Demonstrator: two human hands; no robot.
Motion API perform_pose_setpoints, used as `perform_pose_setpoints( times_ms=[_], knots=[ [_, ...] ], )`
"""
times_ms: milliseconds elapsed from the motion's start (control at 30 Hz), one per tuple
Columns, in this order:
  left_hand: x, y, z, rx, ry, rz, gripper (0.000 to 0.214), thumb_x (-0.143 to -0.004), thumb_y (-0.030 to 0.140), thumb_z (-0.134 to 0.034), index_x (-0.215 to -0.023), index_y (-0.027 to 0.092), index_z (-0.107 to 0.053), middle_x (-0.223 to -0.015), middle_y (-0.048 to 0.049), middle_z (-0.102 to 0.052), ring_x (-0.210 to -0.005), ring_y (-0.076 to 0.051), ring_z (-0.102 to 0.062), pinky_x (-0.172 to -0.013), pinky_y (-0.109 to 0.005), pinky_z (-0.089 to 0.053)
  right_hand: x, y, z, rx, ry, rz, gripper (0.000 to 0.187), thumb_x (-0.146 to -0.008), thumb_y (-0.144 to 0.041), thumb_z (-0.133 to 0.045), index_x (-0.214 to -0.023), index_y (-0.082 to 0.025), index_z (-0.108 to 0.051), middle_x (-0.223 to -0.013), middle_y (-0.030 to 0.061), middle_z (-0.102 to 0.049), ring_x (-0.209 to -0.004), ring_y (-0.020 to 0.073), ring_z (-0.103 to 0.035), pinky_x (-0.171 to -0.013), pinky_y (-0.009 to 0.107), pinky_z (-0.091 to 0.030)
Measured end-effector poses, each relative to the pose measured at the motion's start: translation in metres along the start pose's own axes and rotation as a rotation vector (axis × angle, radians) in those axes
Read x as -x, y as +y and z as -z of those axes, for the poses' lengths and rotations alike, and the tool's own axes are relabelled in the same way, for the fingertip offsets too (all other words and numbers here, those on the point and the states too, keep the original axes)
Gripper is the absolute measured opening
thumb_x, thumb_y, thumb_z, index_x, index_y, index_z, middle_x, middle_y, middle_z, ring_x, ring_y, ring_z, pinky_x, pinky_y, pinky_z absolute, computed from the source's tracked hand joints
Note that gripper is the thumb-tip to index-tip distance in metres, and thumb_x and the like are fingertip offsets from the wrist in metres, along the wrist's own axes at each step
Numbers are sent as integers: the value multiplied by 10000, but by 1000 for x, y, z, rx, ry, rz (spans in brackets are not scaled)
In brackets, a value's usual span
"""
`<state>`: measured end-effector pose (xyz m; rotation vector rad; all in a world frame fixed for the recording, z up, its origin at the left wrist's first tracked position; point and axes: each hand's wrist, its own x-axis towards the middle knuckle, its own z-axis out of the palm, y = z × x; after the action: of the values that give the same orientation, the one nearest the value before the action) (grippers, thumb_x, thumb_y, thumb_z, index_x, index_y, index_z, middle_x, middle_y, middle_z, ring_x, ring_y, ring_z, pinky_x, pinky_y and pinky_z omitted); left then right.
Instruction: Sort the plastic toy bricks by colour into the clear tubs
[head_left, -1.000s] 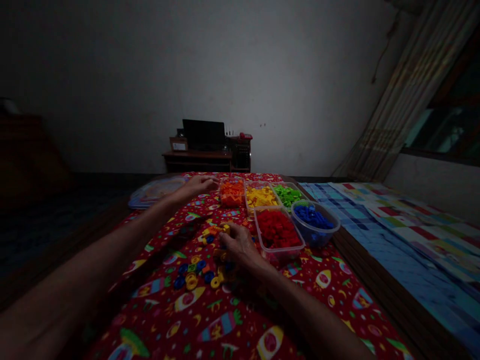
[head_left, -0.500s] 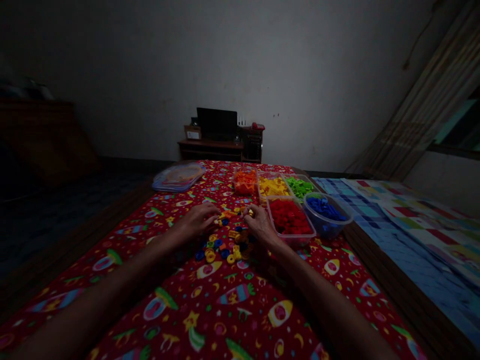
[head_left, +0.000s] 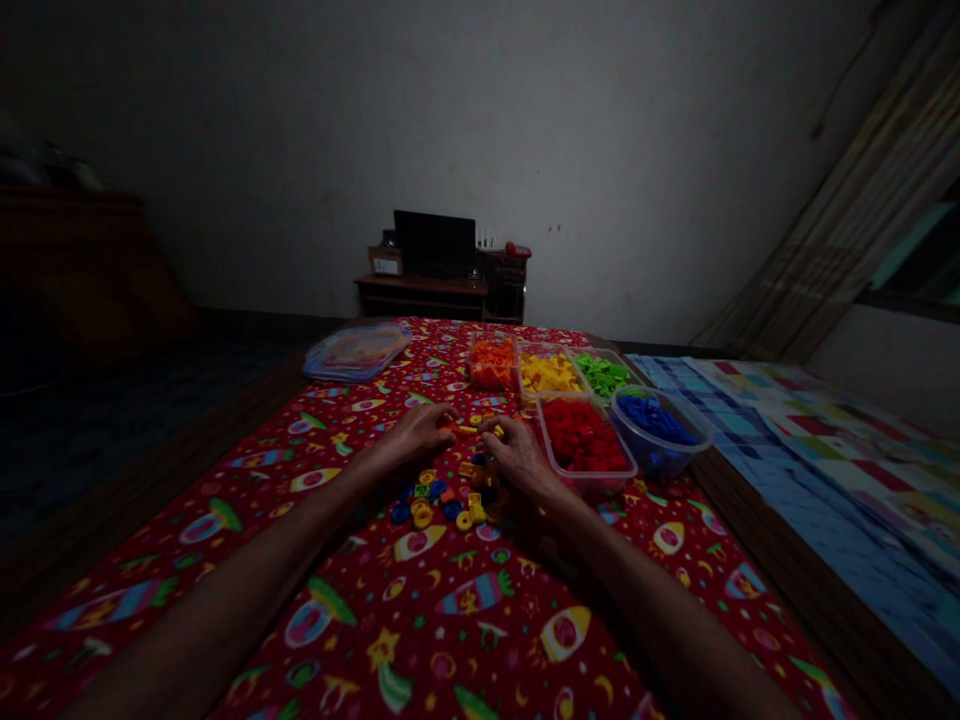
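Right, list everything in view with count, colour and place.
Tablecloth: one, red patterned, foreground
Loose toy pieces: many, yellow, blue, orange, green, centre
Containers: five, clear, cloth's right, holding orange, yellow, green, red, blue pieces
Lids: several, clear-blue, cloth's far left
Desk: one, brown, against wall
Monitor: one, black, on desk
Carton: one, brown, beside monitor
Red object: one, beside monitor
Sheets: at least two, blue, multicoloured, right
Curtain: one, pale, right
Window: one, dark, right
Cabinet: one, brown, left
Left hand: one, by pieces
Right hand: one, by containers
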<state>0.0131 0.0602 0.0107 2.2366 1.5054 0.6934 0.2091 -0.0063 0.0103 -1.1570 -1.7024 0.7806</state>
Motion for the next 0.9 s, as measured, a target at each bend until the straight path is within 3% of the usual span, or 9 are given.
perform_pose_setpoints(
  times_ms=[233,433,600,733,900],
  knots=[
    [2,0,13,144,35,18,236,-648,346,-676,-833,205,-711,-709,-30,-711,-645,-197,-625,-569,-250,-442,1,-4,2,6,-26,5,181,-772,-216,-476,-812,-170,-646,-697,-10,-603,-668,135,-547,-611,219,-386],
    [9,12,3,94,-114,-207,272,-728,325,-603,-955,212,-702,-831,-38,-704,-749,-200,-613,-696,-273,-463,-1,-5,2,21,-17,1,166,-767,-201,-489,-809,-178,-647,-672,-22,-589,-667,129,-541,-614,212,-391],
    [13,18,-9,-54,-108,-315,207,-795,288,-538,-883,197,-702,-895,-71,-684,-827,-219,-589,-768,-299,-445,-1,-2,0,0,-5,13,169,-769,-209,-487,-806,-176,-649,-662,-28,-588,-650,124,-543,-617,209,-402],
    [8,15,1,101,-57,-182,180,-758,263,-582,-877,197,-700,-812,-41,-673,-783,-209,-591,-739,-288,-450,-1,-3,0,14,-7,9,175,-764,-193,-497,-814,-168,-662,-702,-8,-624,-672,135,-570,-638,222,-411],
    [11,7,36,672,-1,183,287,-670,272,-714,-945,198,-677,-701,17,-599,-649,-145,-572,-621,-245,-484,0,-10,4,34,-39,-38,164,-778,-180,-507,-825,-177,-664,-689,-12,-635,-665,138,-580,-622,220,-413]
  ],
)
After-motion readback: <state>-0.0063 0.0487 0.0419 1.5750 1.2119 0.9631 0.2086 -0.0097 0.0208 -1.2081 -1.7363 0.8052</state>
